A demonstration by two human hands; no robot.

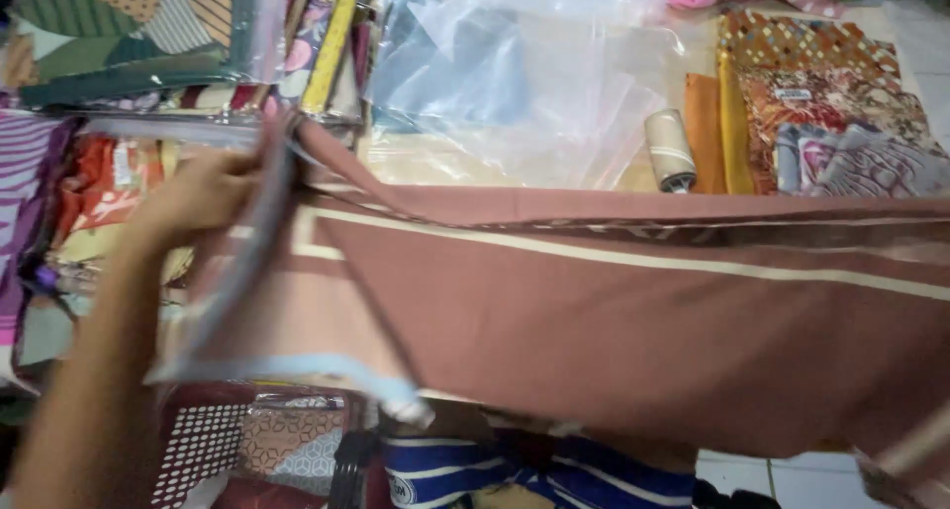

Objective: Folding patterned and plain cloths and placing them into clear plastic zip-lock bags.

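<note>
A brown cloth (614, 331) with cream stripes stretches across the view above a white tiled floor (792, 474). Beyond it lie clear plastic bags (515, 84), a tape roll (671, 151) and folded patterned fabrics (821, 103). The left hand (203, 194) pinches the cloth's left edge, fingers closed on it; the right hand is out of sight.

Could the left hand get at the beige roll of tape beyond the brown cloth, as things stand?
Probably not freely: the left hand is gripping the brown cloth, which stretches between it and the tape roll lying on the clear plastic bags.
</note>
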